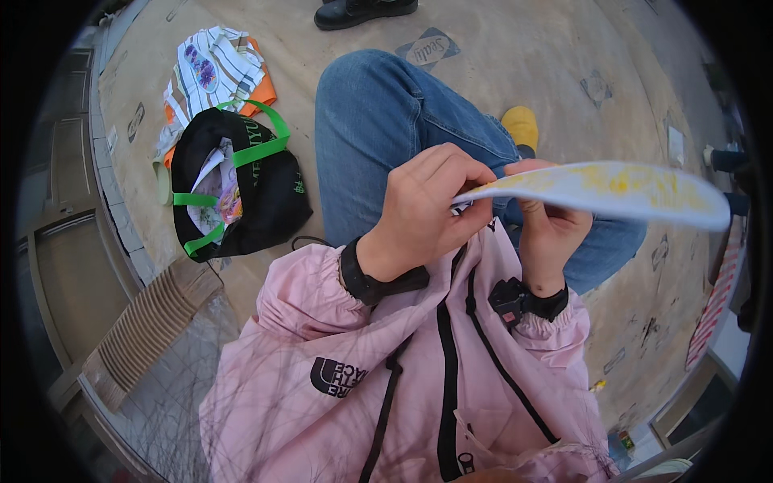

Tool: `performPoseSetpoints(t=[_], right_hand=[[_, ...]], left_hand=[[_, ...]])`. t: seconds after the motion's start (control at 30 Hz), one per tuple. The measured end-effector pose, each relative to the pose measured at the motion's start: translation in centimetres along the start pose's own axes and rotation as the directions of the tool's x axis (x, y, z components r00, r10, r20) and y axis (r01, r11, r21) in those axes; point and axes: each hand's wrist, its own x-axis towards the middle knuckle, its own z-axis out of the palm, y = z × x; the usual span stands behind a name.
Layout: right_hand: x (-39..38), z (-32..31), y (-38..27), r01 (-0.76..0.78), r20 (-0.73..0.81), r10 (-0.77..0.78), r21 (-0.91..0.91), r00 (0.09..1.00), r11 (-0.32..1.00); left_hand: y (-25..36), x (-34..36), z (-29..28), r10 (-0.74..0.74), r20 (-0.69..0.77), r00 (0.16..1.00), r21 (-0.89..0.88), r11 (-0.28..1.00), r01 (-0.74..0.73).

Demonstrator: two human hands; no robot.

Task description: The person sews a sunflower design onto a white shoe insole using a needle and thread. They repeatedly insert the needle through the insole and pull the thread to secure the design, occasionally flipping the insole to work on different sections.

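A thin, curved white insole (644,193) with a yellow pattern is held up in front of my knees, seen nearly edge-on. My left hand (427,205) is closed on its narrow end, thumb and fingers pinching it. A small dark-and-white bit (460,207) shows between those fingers; I cannot make out what it is. Under the insole's near edge, my right hand (551,233) grips it too, with some fingers hidden behind it. Both wrists wear black bands below pink sleeves.
On the left stands a black bag (274,205) with green handles and printed cloth inside. Behind it, a striped cloth (233,60) lies over orange fabric, with a purple-flowered insole (201,68) on top. Corrugated cardboard (153,330) lies nearer. A black shoe (362,12) shows at the top.
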Motion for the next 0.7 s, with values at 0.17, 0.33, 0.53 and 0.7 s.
performPoseSetpoints(t=[0.17, 0.33, 0.53, 0.7], right_hand=[[-0.1, 0.2, -2.0, -0.123, -0.061, 0.118, -0.09, 0.991, 0.988], [-0.3, 0.2, -4.0, 0.106, 0.005, -0.109, -0.278, 0.994, 0.955], [-0.7, 0.7, -4.4, -0.017, 0.017, 0.019, -0.121, 1.0, 0.992], [-1.0, 0.8, -4.3, -0.044, 0.044, 0.049, -0.096, 0.998, 0.994]], left_hand=[[2.6, 0.1, -1.0, -0.64, 0.223, 0.735, -0.57, 0.526, 0.631], [3.9, 0.2, -2.6, -0.661, 0.363, 0.656, -0.726, 0.241, 0.645], [4.6, 0.3, -3.2, -0.654, 0.412, 0.634, -0.761, 0.135, 0.634], [5.1, 0.4, -2.7, -0.663, 0.393, 0.637, -0.797, 0.1, 0.595]])
